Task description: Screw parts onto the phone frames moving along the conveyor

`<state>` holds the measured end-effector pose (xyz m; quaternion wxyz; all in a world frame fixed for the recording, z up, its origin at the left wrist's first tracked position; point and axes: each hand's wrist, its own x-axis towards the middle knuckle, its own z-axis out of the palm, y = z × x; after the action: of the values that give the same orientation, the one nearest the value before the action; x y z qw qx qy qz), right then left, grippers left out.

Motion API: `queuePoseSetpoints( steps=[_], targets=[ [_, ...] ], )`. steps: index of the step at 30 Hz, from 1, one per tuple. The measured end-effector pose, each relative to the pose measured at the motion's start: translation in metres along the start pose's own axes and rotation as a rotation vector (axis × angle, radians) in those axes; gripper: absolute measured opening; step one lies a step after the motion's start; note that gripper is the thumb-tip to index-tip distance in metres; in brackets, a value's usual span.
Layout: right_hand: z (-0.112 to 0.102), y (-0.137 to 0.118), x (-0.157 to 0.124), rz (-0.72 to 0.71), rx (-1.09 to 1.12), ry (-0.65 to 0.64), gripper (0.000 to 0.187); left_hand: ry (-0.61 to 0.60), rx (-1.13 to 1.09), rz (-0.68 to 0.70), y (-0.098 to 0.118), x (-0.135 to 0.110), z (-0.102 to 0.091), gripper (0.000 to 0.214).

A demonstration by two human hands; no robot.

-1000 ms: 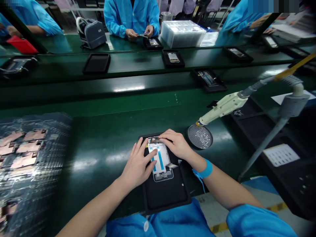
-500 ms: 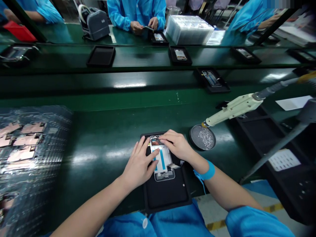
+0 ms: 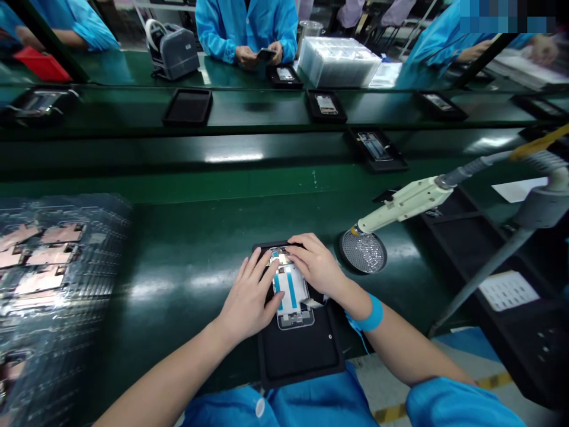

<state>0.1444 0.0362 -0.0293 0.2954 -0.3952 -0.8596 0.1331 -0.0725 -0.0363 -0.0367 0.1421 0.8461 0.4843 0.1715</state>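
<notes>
A white phone frame with blue strips lies in a black tray at the near edge of the green bench. My left hand rests on the frame's left side, fingers stretched over its upper left corner. My right hand covers the frame's top right, its fingertips pressed down on a small part at the top end. A blue wrist strap circles my right wrist.
A round metal dish of screws sits right of the tray, under a hanging cream electric screwdriver. Stacked clear trays of copper parts fill the left. Black trays with phones ride the belt beyond. People in blue coats work opposite.
My left fingers have slid up toward the frame's top left corner, and my right fingertips have shifted slightly left on the top end. The view has swung a little.
</notes>
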Motion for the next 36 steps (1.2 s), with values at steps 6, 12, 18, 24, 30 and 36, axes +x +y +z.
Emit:
queuePoseSetpoints(
  steps=[6, 12, 18, 24, 30, 36],
  targets=[
    [-0.025, -0.012, -0.025, -0.083, -0.074, -0.280, 0.045, -0.066, 0.121, 0.033, 0.000, 0.006, -0.004, 0.061],
    [-0.020, -0.015, -0.044, -0.115, -0.198, -0.424, 0.066, -0.092, 0.150, 0.005, 0.006, 0.008, -0.005, 0.059],
    [-0.025, -0.003, -0.036, -0.111, -0.112, -0.436, 0.058, -0.117, 0.127, -0.007, 0.006, 0.011, -0.008, 0.057],
    [-0.021, -0.003, -0.011, -0.078, 0.007, -0.301, 0.038, -0.128, 0.116, -0.001, 0.001, 0.010, -0.009, 0.061],
    [-0.006, -0.004, -0.001, -0.088, -0.001, -0.241, 0.029, -0.140, 0.057, -0.037, 0.000, 0.009, -0.004, 0.063],
    [-0.006, 0.001, -0.005, -0.122, 0.013, -0.236, 0.028, -0.150, 0.015, -0.050, 0.001, 0.008, -0.005, 0.064]
  ],
)
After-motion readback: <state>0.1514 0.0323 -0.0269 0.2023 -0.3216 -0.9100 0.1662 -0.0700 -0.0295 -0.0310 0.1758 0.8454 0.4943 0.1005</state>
